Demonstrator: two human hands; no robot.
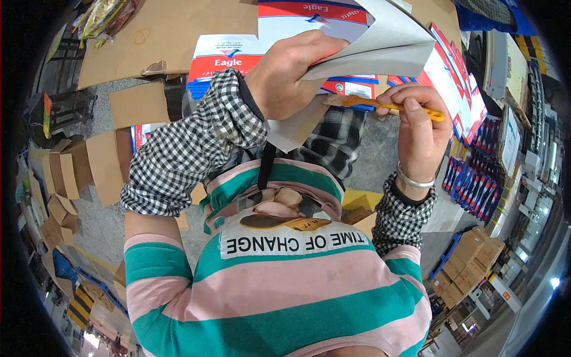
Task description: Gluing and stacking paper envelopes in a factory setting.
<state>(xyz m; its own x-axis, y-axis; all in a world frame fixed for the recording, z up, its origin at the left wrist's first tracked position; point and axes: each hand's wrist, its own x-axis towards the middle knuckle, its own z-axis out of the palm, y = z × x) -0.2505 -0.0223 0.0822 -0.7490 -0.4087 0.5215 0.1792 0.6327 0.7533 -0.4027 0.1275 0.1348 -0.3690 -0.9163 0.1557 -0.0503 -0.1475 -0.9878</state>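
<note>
My left hand (291, 74) is closed on a thin carton blank (395, 50), bent so its plain grey-white inside shows. A lower flap of grey board (297, 128) hangs beneath that hand, over my lap. In my right hand (419, 128), the fingers pinch the yellow handle of a small brush (366, 101). Its bristle end points left, close to the lower flap; whether it touches the board I cannot tell. Beside and behind my left hand lie flat printed cartons (205, 65) in red, white and blue, partly hidden by the hand and blank.
Brown cardboard (172, 35) covers the work surface. More printed cartons (455, 89) lie on the right, with red and blue bundles (473, 187) beyond. Open brown boxes (104, 172) stand at the left, and closed brown boxes (467, 265) are piled at the lower right.
</note>
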